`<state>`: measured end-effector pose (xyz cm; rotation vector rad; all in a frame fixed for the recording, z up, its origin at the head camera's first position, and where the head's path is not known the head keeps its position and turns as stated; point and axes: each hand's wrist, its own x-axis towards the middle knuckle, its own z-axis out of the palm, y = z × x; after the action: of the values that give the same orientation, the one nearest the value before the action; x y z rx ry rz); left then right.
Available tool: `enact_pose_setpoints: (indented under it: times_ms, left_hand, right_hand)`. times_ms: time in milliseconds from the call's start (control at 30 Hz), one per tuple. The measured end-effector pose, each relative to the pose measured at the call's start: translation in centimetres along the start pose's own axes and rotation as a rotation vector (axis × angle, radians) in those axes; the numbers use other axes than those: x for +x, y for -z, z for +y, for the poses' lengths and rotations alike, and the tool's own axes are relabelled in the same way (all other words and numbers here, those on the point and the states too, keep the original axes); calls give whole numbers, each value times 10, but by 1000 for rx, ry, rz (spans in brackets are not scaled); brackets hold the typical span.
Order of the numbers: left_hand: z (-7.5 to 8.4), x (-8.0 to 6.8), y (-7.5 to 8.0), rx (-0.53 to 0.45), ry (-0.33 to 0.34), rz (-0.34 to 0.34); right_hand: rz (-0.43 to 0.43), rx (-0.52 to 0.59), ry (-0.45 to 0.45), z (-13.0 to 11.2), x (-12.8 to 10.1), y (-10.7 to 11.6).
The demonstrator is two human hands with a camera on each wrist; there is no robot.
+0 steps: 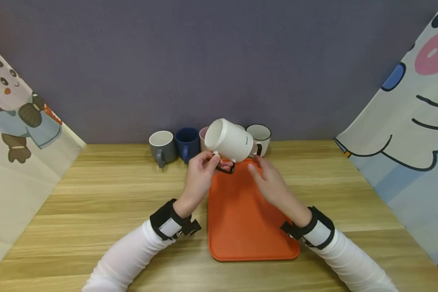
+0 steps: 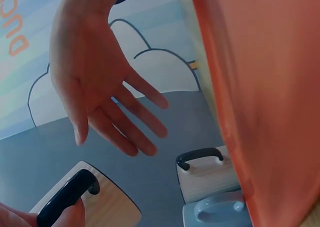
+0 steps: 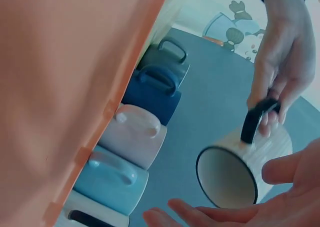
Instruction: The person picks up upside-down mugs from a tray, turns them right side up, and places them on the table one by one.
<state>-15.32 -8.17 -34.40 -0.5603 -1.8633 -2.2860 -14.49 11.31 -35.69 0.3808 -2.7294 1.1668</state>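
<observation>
A white ribbed mug (image 1: 230,140) with a black handle hangs tilted over the far end of an orange tray (image 1: 248,219), its mouth turned left. My left hand (image 1: 214,162) grips the handle from below; the right wrist view shows the left hand's fingers (image 3: 272,94) curled round the handle and the mug's dark-rimmed mouth (image 3: 227,179). My right hand (image 1: 257,167) is open just right of the mug's base, fingers straight. In the left wrist view the right palm (image 2: 100,97) is spread and holds nothing.
A row of mugs stands against the back wall: grey (image 1: 162,146), navy (image 1: 187,142), pink (image 1: 203,136), and white with a black rim (image 1: 259,138). A light blue mug (image 3: 110,179) shows in the right wrist view. Printed cloths hang at both sides of the wooden table (image 1: 105,194).
</observation>
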Motion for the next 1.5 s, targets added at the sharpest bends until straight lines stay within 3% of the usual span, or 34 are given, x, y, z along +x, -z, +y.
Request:
enact_pose_setpoints:
  times_ms: [333,533,700,1000,1167,1333,1500]
  left_hand:
    - [2,11,-12,-46,-52,35]
    - [2,16,-24,-117,-54,59]
    - [2,20,-33,-173,-53,89]
    - [4,22,-46,-155,-24,139]
    - [3,22,-46,-164,-22,128]
    - [1,21,-44,-139,-47,108]
    - [-2,20,-43,81,-134,131]
  right_hand:
    - [43,27,90,-9,1,-10]
    - [27,95,18,-11,7,-10]
    - [74,150,-32,-12,15,-9]
    - [131,458,38,-17,23,-10]
    - [113,615,-14,-18,23,-9]
    - [98,720,-97,-16,23,-8]
    - [110,755,-132,-16,23,-5]
